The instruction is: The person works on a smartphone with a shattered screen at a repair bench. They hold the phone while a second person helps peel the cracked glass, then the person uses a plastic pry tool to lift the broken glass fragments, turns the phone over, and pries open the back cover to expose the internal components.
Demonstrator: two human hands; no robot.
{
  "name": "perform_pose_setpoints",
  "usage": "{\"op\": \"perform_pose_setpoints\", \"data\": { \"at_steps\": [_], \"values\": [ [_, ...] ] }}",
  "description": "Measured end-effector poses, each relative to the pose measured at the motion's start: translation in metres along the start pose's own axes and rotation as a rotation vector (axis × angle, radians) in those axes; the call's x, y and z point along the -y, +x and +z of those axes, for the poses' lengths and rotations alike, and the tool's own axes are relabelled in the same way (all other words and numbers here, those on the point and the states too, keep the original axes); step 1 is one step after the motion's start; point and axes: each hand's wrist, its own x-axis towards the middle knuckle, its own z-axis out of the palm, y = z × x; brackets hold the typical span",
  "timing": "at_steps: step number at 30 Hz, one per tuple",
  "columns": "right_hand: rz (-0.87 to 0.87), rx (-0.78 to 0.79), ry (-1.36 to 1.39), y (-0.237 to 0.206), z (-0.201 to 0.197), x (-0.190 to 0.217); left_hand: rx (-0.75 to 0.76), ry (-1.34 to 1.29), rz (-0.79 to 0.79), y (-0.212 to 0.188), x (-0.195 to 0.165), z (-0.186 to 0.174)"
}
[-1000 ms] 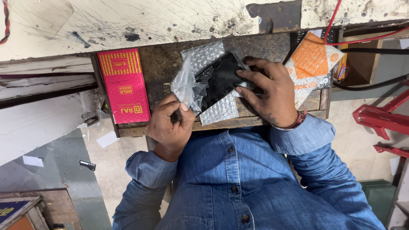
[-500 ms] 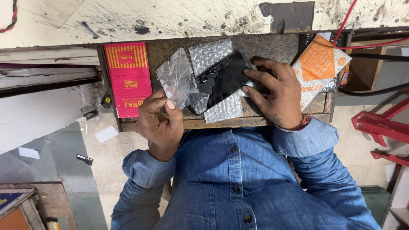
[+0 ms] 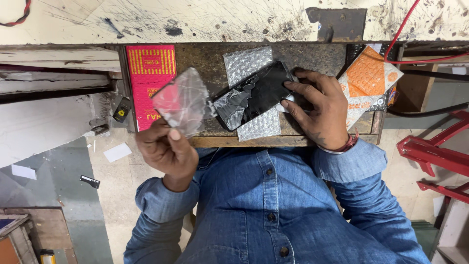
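Scuffed wooden workbench [image 3: 210, 58], speckled floor [image 3: 110, 176]

Phone's [image 3: 256, 95] right end under right hand [image 3: 320, 110]

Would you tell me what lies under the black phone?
A silvery bubble-wrap sheet on the wooden shelf lies under the black phone; its middle is covered.

Small repair workshop, prob. phone/electronics. Signs: worn dark wooden work surface [image 3: 205, 63] w/ scuffed edges; scratched, ink-stained pale bench top [image 3: 195, 19] behind it; red wire [image 3: 405, 34] trailing across the bench; black cable [image 3: 430, 110] at the side; a black phone w/ peeling film [image 3: 254, 95] on bubble wrap [image 3: 246, 61]; red metal frame [image 3: 435, 156] on a dusty floor w/ paper scraps.
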Motion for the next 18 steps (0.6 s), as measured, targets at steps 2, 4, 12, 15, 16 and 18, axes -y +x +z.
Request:
{"op": "perform_pose_setpoints", "data": {
  "at_steps": [2, 4, 12, 15, 16, 18],
  "values": [
    [-0.002, -0.005, 0.004, 0.000, 0.000, 0.000, -0.058, 0.015, 0.024, 0.004, 0.000, -0.004],
    [-0.001, -0.004, 0.002, 0.001, 0.001, 0.001, -0.047, -0.001, -0.031, 0.009, -0.006, -0.008],
    [-0.037, -0.061, -0.101, -0.009, -0.015, 0.009, 0.280, -0.307, -0.346, 0.015, -0.035, 0.013],
    [0.035, -0.067, 0.261, -0.031, -0.023, 0.011, 0.437, -0.385, -0.511, 0.008, -0.044, 0.030],
    [0.176, 0.017, 0.541, -0.038, -0.023, 0.012, 0.482, -0.403, -0.572, 0.006, -0.048, 0.037],
    [0.432, 0.182, 1.095, -0.048, -0.018, 0.011, 0.596, -0.293, -0.595, 0.005, -0.054, 0.051]
  ]
}}
